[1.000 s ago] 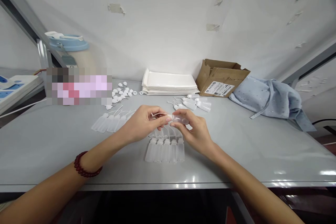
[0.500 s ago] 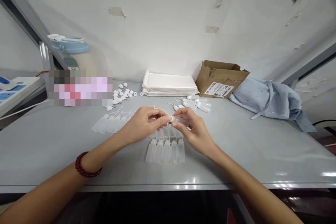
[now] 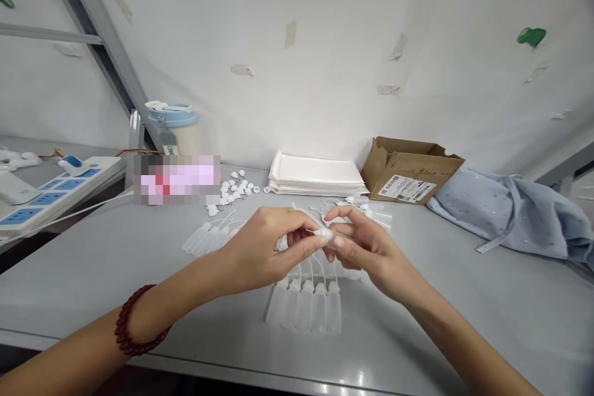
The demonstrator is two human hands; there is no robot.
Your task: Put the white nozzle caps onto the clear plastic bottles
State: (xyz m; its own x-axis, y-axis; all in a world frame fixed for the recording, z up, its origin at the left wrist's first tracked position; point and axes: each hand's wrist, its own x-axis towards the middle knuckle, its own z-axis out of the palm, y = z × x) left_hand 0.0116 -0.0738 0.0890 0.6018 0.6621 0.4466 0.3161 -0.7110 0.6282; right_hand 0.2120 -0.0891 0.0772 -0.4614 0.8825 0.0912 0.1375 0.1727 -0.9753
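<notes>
A small translucent plastic bottle with a white cap (image 3: pixel 326 234) is between my two hands above the table. My left hand (image 3: pixel 269 246) pinches it at the cap with thumb and fingertips. Around the bottle's body, my right hand (image 3: pixel 375 253) has its thumb and lower fingers closed, while the index finger is raised; much of the body is hidden. Just below lies a row of similar bottles (image 3: pixel 304 306), each with a thin tube at its top. More bottles lie partly behind my left hand (image 3: pixel 208 236) and beyond my right hand (image 3: pixel 381 216).
Loose white caps (image 3: pixel 234 187) lie in a pile at the back. A stack of white envelopes (image 3: pixel 318 174), an open cardboard box (image 3: pixel 413 170) and blue cloth (image 3: pixel 515 210) stand along the wall. At left are a lidded cup (image 3: pixel 174 127) and a power strip (image 3: pixel 60 192).
The view has shifted, so the table's things appear lower and farther right. My right index finger has lifted away from the bottle's cap. Both hands still hold the bottle.
</notes>
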